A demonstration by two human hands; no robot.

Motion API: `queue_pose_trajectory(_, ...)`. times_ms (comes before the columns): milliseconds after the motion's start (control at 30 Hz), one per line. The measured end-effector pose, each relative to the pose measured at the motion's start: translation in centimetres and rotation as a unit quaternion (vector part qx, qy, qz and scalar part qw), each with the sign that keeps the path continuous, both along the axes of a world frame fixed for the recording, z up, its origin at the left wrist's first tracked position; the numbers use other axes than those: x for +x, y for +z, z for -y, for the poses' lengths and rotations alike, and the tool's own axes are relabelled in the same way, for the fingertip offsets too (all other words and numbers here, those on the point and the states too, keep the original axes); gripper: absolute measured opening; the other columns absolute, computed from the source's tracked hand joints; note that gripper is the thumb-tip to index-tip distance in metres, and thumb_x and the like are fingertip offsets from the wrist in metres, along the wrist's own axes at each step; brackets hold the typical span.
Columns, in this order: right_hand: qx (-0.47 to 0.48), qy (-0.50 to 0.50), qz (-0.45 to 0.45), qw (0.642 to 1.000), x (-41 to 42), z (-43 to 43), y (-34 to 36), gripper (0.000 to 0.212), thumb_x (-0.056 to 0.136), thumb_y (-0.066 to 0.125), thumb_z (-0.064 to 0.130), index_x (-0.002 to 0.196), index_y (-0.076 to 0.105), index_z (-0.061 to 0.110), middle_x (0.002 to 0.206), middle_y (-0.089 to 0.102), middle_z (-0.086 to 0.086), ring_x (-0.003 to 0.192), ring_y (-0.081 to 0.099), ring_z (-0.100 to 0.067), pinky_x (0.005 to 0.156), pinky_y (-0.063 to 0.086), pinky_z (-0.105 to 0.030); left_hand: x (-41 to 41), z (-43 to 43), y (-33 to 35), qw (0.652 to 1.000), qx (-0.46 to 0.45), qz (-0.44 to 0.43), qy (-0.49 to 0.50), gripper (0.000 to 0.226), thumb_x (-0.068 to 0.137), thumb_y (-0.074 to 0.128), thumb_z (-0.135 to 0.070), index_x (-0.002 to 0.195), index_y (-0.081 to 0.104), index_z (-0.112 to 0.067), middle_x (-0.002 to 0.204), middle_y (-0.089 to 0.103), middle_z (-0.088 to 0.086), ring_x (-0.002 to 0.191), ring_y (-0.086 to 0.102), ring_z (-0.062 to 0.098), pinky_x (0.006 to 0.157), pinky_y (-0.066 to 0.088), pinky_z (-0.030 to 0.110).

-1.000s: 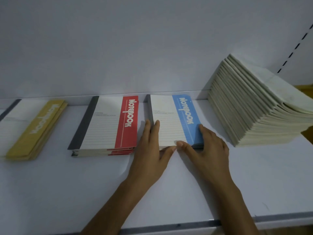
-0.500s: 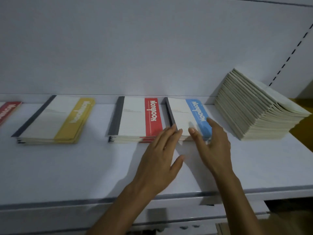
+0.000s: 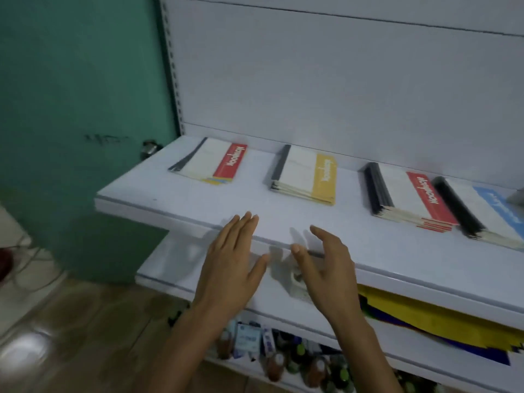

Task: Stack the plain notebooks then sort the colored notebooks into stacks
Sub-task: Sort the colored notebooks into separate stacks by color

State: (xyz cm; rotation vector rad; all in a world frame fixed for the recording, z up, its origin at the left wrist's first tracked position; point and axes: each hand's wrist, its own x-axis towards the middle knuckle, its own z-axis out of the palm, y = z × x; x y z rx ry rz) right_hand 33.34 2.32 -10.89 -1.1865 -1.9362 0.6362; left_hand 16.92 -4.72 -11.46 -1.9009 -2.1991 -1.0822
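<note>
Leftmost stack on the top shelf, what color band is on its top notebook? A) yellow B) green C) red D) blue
C: the leftmost stack shows a red band on top, with only yellow and blue edges peeking out beneath it.

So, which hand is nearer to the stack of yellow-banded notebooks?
Right. The right hand hangs open just below the stack of yellow-banded notebooks; the left hand lies further left of it.

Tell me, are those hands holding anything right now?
Nothing is held: the left hand and right hand hover open, near the shelf edge.
</note>
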Motion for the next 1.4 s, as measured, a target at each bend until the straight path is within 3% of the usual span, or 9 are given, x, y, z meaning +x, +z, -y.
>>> queue_pose_trajectory(300, 0.014, 0.079, 0.019, 0.997, -11.3, 4.2, 0.0, 0.051, 0.089, 0.051, 0.057, 0.127, 0.055, 0.023, 0.127, 0.057, 0.004, 0.118, 0.05, -0.015, 0.09, 0.05, -0.047, -10.8, 7.3, 0.1, 0.993, -0.005, 0.066, 0.094, 0.064, 0.093, 0.054, -0.036, 0.147, 0.026, -0.016, 0.153, 0.027, -0.001, 0.142, 0.02, 0.017, 0.115, 0.021, 0.032)
queue_pose_trajectory(433, 0.018, 0.073, 0.019, 0.997, -14.0, 3.4, 0.5, 0.048, 0.086, 0.052, 0.049, 0.125, 0.057, 0.021, 0.126, 0.058, 0.003, 0.118, 0.051, -0.018, 0.098, 0.044, -0.042, -13.0, 6.3, -0.6, 0.993, -0.007, 0.095, 0.07, 0.063, 0.093, 0.054, -0.035, 0.147, 0.026, -0.019, 0.153, 0.028, -0.004, 0.142, 0.02, 0.014, 0.115, 0.025, 0.039)
queue_pose_trajectory(533, 0.012, 0.047, 0.023, 0.999, -16.7, 0.6, 1.1, 0.042, 0.089, 0.057, 0.043, 0.125, 0.057, 0.02, 0.127, 0.058, 0.002, 0.118, 0.051, -0.017, 0.099, 0.038, -0.033, -15.3, 4.4, -0.2, 0.995, 0.0, 0.084, 0.046, 0.061, 0.094, 0.052, -0.036, 0.147, 0.026, -0.023, 0.153, 0.027, -0.007, 0.142, 0.018, 0.01, 0.116, 0.023, 0.033)
queue_pose_trajectory(633, -0.014, 0.024, 0.019, 0.999, -20.3, -3.2, 1.7, 0.041, 0.091, 0.057, 0.042, 0.126, 0.054, 0.021, 0.129, 0.058, 0.0, 0.116, 0.052, -0.019, 0.099, 0.041, -0.037, -18.8, 2.6, 0.7, 0.997, -0.003, 0.074, 0.028, 0.061, 0.092, 0.048, -0.043, 0.146, 0.03, -0.023, 0.152, 0.029, -0.008, 0.141, 0.019, 0.008, 0.114, 0.022, 0.029)
queue_pose_trajectory(833, -0.087, 0.0, 0.053, 0.995, -27.0, -11.0, 2.9, 0.071, 0.084, 0.039, 0.072, 0.132, 0.043, 0.019, 0.123, 0.058, -0.005, 0.104, 0.06, -0.026, 0.091, 0.05, -0.047, -25.9, -0.4, 2.2, 0.998, -0.023, 0.064, 0.016, 0.054, 0.093, 0.048, -0.047, 0.142, 0.038, -0.025, 0.148, 0.035, -0.011, 0.137, 0.027, 0.005, 0.109, 0.023, 0.024)
queue_pose_trajectory(933, -0.081, -0.058, 0.064, 0.993, -28.7, -13.1, 2.7, 0.087, 0.077, 0.033, 0.078, 0.142, 0.031, 0.021, 0.13, 0.054, -0.008, 0.111, 0.057, -0.031, 0.095, 0.045, -0.052, -28.0, -1.5, 2.5, 0.995, -0.028, 0.099, 0.004, 0.05, 0.09, 0.046, -0.046, 0.138, 0.041, -0.03, 0.144, 0.036, -0.017, 0.133, 0.028, -0.002, 0.107, 0.024, 0.021)
queue_pose_trajectory(1100, -0.083, -0.066, 0.217, 0.97, -28.6, -13.5, 1.7, 0.094, 0.059, 0.036, 0.095, 0.115, 0.049, 0.021, 0.103, 0.063, -0.002, 0.093, 0.063, -0.025, 0.085, 0.053, -0.046, -29.9, -5.0, 3.1, 0.993, -0.04, 0.105, -0.042, 0.042, 0.095, 0.045, -0.036, 0.137, 0.044, -0.028, 0.141, 0.038, -0.017, 0.13, 0.028, -0.003, 0.109, 0.023, 0.02)
queue_pose_trajectory(1233, -0.099, -0.108, 0.248, 0.958, -27.4, -10.1, 2.8, 0.08, 0.063, 0.052, 0.085, 0.118, 0.049, 0.026, 0.105, 0.06, 0.006, 0.094, 0.059, -0.018, 0.086, 0.052, -0.042, -31.2, -9.6, 3.7, 0.988, -0.083, 0.092, -0.089, 0.04, 0.1, 0.038, -0.019, 0.14, 0.042, -0.022, 0.148, 0.034, -0.009, 0.137, 0.026, 0.006, 0.111, 0.02, 0.019)
queue_pose_trajectory(1400, -0.127, -0.222, 0.171, 0.951, -27.2, -4.6, 2.8, 0.092, 0.057, 0.067, 0.076, 0.132, 0.042, 0.029, 0.115, 0.055, 0.003, 0.101, 0.054, -0.019, 0.09, 0.052, -0.043, -32.0, -15.7, 3.4, 0.98, -0.15, 0.041, -0.123, 0.043, 0.101, 0.038, -0.028, 0.142, 0.037, -0.016, 0.149, 0.035, -0.001, 0.137, 0.029, 0.015, 0.111, 0.027, 0.032)
